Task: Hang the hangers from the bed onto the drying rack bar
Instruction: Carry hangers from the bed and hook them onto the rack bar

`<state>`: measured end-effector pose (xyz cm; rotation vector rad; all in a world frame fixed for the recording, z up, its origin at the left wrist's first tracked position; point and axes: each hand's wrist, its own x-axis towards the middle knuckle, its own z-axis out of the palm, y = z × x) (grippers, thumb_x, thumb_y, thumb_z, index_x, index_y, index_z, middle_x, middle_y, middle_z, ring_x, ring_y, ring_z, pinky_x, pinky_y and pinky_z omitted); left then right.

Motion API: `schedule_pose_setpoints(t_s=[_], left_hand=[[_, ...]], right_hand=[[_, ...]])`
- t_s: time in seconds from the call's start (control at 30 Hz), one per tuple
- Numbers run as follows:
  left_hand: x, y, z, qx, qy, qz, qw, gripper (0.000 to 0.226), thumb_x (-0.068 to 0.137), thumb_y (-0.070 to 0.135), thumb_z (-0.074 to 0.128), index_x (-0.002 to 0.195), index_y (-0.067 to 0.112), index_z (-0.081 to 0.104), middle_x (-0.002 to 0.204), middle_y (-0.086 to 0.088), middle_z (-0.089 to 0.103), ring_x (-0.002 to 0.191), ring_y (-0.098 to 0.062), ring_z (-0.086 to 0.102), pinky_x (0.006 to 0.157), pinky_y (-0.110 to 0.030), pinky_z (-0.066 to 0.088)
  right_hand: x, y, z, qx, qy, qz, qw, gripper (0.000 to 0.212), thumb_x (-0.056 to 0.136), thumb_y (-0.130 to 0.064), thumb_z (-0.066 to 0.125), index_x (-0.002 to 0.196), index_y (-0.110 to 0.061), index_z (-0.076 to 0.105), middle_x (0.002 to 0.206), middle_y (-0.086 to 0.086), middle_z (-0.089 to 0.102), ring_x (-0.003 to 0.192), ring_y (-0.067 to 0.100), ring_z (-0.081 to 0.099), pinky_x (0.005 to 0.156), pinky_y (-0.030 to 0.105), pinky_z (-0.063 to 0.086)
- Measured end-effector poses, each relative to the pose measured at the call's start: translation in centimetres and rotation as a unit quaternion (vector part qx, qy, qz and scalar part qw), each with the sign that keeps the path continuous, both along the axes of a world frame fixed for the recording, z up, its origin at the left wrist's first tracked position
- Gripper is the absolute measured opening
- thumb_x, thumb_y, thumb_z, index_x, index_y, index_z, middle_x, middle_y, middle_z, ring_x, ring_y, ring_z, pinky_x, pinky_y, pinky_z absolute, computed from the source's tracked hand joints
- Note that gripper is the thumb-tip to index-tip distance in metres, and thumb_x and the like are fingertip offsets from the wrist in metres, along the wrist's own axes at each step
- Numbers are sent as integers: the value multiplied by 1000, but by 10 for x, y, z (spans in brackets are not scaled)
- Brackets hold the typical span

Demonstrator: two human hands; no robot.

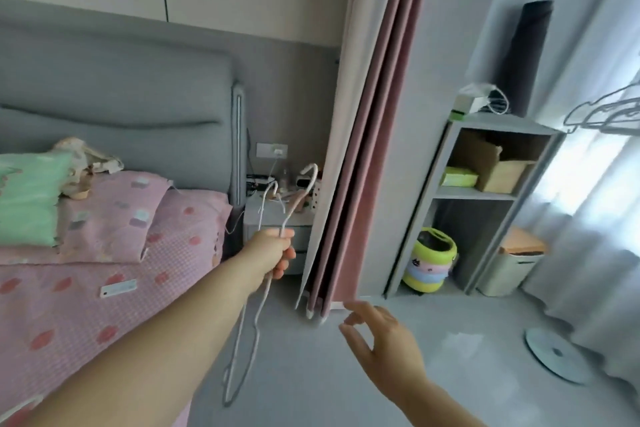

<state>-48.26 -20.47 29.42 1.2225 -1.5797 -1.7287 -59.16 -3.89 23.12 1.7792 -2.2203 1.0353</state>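
Bed, left, with pillow on it by the headboard. Nightstand just right of bed. Curtain right of nightstand. Shelf unit right of curtain: box in upper compartment, bin at its foot. Left hand grips hangers before nightstand.

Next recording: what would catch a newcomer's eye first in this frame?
The left hand, stretched out mid-frame, grips white hangers, hooks up, bodies dangling below the wrist. To its left is the bed with pink covers and a green pillow; a pink curtain hangs just to its right. The right hand is open and empty at lower right, and grey hangers hang at the far right edge.
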Motion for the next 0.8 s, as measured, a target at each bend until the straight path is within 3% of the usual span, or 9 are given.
schedule_pose_setpoints(t_s=[0.1,0.17,0.27,0.33,0.43,0.53,0.6,0.67,0.8], left_hand=[[-35,44,37,-91,-34,-108,989,28,97,6,35,121,6,50,63,-3,45,25,0,33,31,-12,24],[-58,72,62,-157,-35,-156,975,26,97,7,36,117,5,53,61,-3,46,26,-1,32,31,-12,22],[-93,115,99,-257,-34,-209,943,22,97,9,39,108,9,58,53,1,47,28,-1,33,34,-12,25],[-118,142,117,-311,-28,-243,918,20,97,10,41,106,12,59,52,3,47,30,-1,34,36,-11,28],[-163,186,137,-361,-14,-293,885,21,96,12,43,108,12,60,53,4,47,33,-2,34,38,-12,29],[-197,222,151,-412,-5,-317,854,23,96,18,44,114,16,58,56,5,48,41,-2,38,44,-12,32],[-226,249,159,-438,11,-345,830,21,95,18,45,111,15,59,57,6,51,41,-1,45,45,-11,31],[-254,274,165,-463,21,-376,802,15,95,20,46,104,21,57,57,7,54,40,6,48,46,-10,32],[-312,319,173,-535,42,-399,743,15,93,30,48,102,29,60,63,12,57,58,0,50,56,-19,37]], right_hand=[[-53,32,35,-19,10,-58,998,35,86,-40,48,113,-22,59,94,-12,64,95,7,59,73,19,43],[-86,56,63,-6,-24,-101,995,35,92,-26,48,127,-20,49,120,-7,57,116,12,51,87,18,37],[-130,95,102,-20,-8,-159,987,46,92,-21,48,137,-21,35,139,-5,41,132,13,33,106,23,28],[-154,124,126,-30,11,-196,980,52,92,-22,48,140,-21,28,145,-4,32,135,15,26,110,25,21],[-189,178,148,-30,68,-283,956,54,93,-30,45,142,-24,24,148,-6,26,138,17,19,112,28,12],[-212,219,162,-79,177,-353,915,44,89,-38,38,130,-23,47,136,-3,47,133,25,35,109,30,16],[-227,255,173,-93,147,-375,910,33,93,-32,40,118,-22,59,119,-5,60,120,23,50,99,28,28],[-242,292,180,-60,85,-382,918,28,96,-27,41,115,-21,60,115,-4,63,111,21,56,90,27,39],[-268,366,190,-46,95,-453,885,31,97,-30,36,115,-19,60,115,-6,63,102,20,60,81,27,45]])
